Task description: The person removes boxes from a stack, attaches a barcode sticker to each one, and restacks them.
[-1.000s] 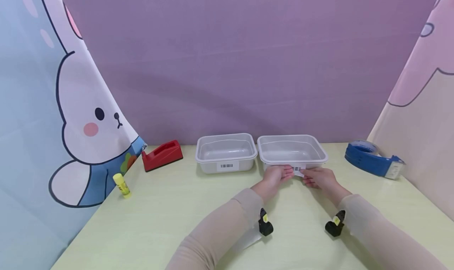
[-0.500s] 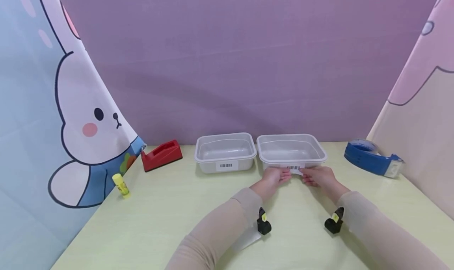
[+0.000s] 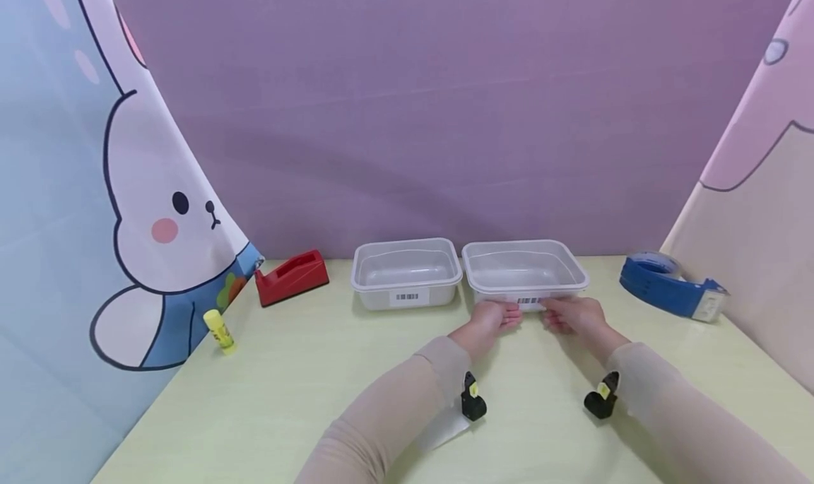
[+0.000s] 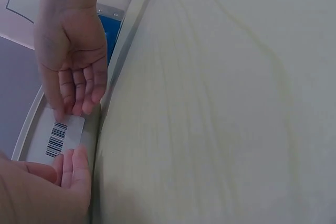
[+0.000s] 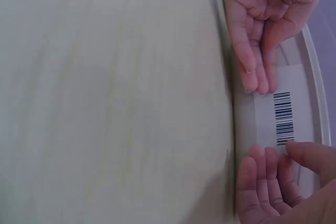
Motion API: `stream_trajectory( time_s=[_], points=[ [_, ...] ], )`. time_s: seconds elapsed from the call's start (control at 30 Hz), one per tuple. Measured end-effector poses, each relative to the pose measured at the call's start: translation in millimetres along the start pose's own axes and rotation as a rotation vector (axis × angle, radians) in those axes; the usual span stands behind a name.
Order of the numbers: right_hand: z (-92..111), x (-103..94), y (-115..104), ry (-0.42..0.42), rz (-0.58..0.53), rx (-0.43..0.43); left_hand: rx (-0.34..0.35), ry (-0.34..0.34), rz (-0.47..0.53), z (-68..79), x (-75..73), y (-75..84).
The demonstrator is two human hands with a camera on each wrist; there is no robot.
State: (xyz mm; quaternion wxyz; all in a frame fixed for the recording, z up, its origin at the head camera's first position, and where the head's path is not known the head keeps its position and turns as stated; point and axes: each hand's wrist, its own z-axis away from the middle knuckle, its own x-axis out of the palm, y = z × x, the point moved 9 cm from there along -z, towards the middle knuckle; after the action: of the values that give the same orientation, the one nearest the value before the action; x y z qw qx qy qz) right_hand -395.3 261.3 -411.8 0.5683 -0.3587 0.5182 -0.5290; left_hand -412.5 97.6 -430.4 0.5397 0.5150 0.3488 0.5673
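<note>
Both hands are at the front wall of the right-hand plastic container (image 3: 523, 291), a whitish rectangular box without a lid. A white barcode label (image 5: 268, 109) lies along that wall. My left hand (image 3: 488, 320) has its straight fingers against the wall at the label's left end. At the other end, my right hand (image 3: 577, 316) touches the label with its thumb, its fingers extended below; the right wrist view shows the thumb tip beside the bars. A matching container (image 3: 407, 286) stands to the left and bears a barcode label (image 3: 407, 298) on its front.
A red tape dispenser (image 3: 294, 280) and a yellow glue stick (image 3: 219, 331) stand on the left. A blue tape dispenser (image 3: 668, 287) lies at the right. A pale sheet (image 3: 443, 429) sits partly under the left forearm. Cloth curtains (image 3: 445, 116) enclose the table.
The label's lower right end, which stuck out from the wall earlier, now lies up against it. The right thumb has come onto that end; the left hand has hardly moved.
</note>
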Motion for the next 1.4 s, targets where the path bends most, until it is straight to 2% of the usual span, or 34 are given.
stream_trajectory(
  time_s=[0.13, 0.2, 0.47, 0.6, 0.73, 0.9, 1.13, 1.2, 1.4],
  points=[
    [3.6, 3.2, -9.6, -0.031, -0.014, -0.075, -0.007, 0.003, 0.005, 0.4, 1.0, -0.1],
    [4.1, 4.6, -10.1, -0.043, -0.01, -0.079, -0.006, 0.002, 0.009, 0.7, 1.4, 0.5],
    [-1.5, 7.5, 4.8, -0.061, 0.035, 0.01, -0.015, 0.008, -0.004, 1.2, 0.2, -0.6],
    [-1.0, 7.4, 1.9, -0.072, 0.041, 0.016, -0.032, -0.015, -0.025, 1.6, 0.2, -2.4],
    [1.1, 2.3, -8.7, -0.058, -0.004, -0.039, -0.035, -0.042, 0.001, 1.2, 0.4, -0.7],
    [5.1, -2.4, -16.8, -0.031, -0.052, -0.098, 0.007, -0.054, 0.016, 1.6, -0.4, 9.3],
    [9.2, 3.7, -13.6, -0.069, -0.078, -0.087, 0.033, -0.015, -0.075, 10.7, -17.7, 17.4],
    [11.0, 3.2, -13.9, -0.092, -0.061, -0.091, 0.037, -0.03, -0.119, 16.5, -21.7, 22.1],
    [16.7, -9.1, -27.3, -0.137, 0.02, -0.117, 0.041, -0.075, -0.167, 30.1, -34.2, 42.1]
  ],
)
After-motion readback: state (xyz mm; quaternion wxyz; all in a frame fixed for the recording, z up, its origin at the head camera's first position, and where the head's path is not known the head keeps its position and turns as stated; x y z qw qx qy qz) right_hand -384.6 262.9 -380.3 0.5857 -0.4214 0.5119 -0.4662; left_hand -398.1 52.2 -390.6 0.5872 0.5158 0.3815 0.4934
